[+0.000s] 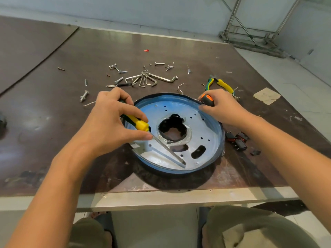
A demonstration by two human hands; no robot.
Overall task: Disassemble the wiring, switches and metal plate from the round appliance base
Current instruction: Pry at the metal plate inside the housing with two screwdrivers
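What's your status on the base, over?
Left hand grips yellow screwdriver, blade across metal plate. Right hand grips orange-handled tool at base rim. Plate not yet out; switches off, beside base.

Bright, even daylight; soft shadows under forearms; glare on tabletop (41,120); wide-angle bending at edges.

Single view, head-worn, wide-angle. Looks forward and steeply down from above the near side of the round appliance base (170,170), close in. Base mid-frame; table (53,108) stretches beyond it to a pale wall (125,8) at top; wearer's knees (250,228) show below it, nearest the lens.
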